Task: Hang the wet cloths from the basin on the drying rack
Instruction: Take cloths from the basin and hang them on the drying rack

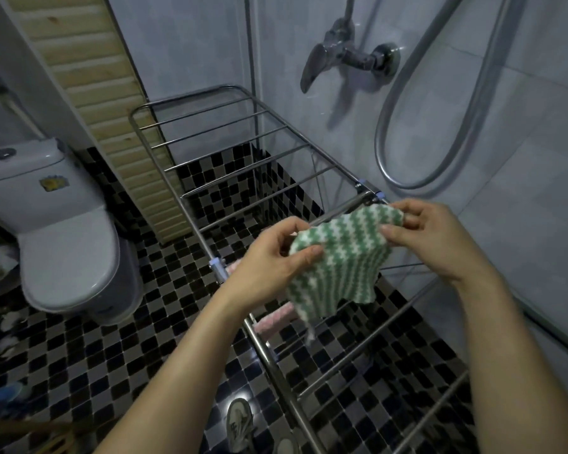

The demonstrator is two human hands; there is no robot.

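Note:
A green and white striped cloth [340, 260] hangs in the air over the middle of the steel drying rack [210, 139]. My left hand [269, 260] pinches its left upper edge and my right hand [430, 234] pinches its right upper corner, so the cloth is spread between them. A pink cloth [276, 319] lies over a rack bar just below, partly hidden by my left hand and the striped cloth. The basin is out of view.
A white toilet [56, 231] stands at the left. A wooden slatted panel [112, 103] stands behind the rack. On the tiled wall at right are a tap [345, 54] and a shower hose [440, 126]. A shoe [240, 421] shows on the checkered floor.

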